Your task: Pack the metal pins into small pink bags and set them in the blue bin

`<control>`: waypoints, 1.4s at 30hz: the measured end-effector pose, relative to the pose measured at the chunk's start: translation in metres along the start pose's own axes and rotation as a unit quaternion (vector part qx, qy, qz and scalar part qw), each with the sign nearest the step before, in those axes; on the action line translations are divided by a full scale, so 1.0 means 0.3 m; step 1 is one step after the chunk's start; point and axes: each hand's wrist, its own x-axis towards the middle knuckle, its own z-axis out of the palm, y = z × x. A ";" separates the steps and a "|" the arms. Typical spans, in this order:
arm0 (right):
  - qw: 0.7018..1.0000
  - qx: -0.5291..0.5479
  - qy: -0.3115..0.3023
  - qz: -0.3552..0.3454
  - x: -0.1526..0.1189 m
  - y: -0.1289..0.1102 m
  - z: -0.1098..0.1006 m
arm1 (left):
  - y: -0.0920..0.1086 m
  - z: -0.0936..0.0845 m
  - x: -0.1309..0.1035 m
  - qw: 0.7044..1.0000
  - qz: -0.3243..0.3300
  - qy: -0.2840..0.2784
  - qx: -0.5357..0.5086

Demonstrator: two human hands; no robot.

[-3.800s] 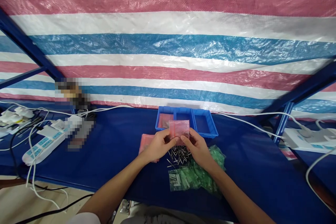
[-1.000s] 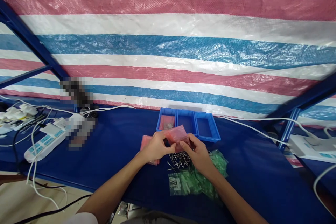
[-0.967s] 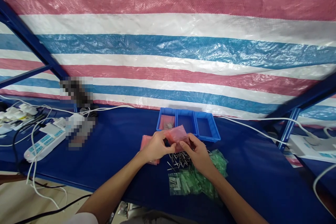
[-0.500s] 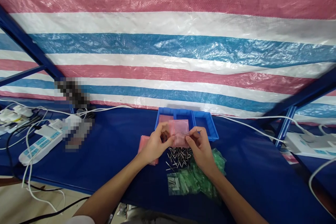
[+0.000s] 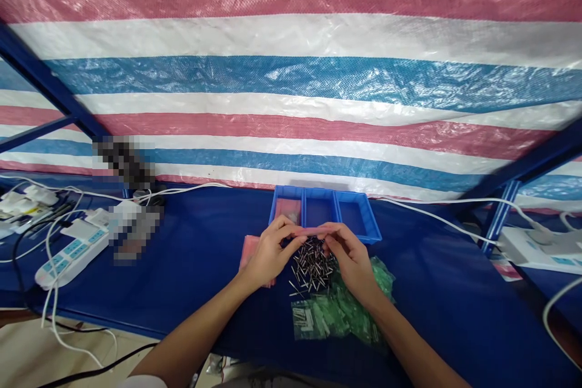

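A pink plastic bag (image 5: 311,231) is stretched between my two hands and seen almost edge-on. My left hand (image 5: 271,252) pinches its left end, and my right hand (image 5: 349,256) pinches the right end. Just below the bag lies a pile of small metal pins (image 5: 313,268). Green plastic bags (image 5: 348,309) are heaped near my right wrist, with a clear bag (image 5: 302,322) at their left. Partly hidden behind my left hand is a stack of pink bags (image 5: 248,249). Beyond my hands stands a blue three-compartment tray (image 5: 339,213), with pink bags (image 5: 287,206) in its left compartment.
The blue tabletop (image 5: 195,242) runs under everything. White power strips lie at the left (image 5: 75,253) and right (image 5: 536,248), with white cables along the back edge. A striped sheet (image 5: 291,79) hangs behind, between blue metal posts.
The pink bag has tipped from facing the camera to nearly edge-on between my hands, uncovering more of the pin pile. Both hands still hold it.
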 end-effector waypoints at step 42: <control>0.998 -0.045 0.031 -0.036 0.008 0.013 -0.003 | 0.004 0.007 0.006 0.999 0.010 0.053 -0.002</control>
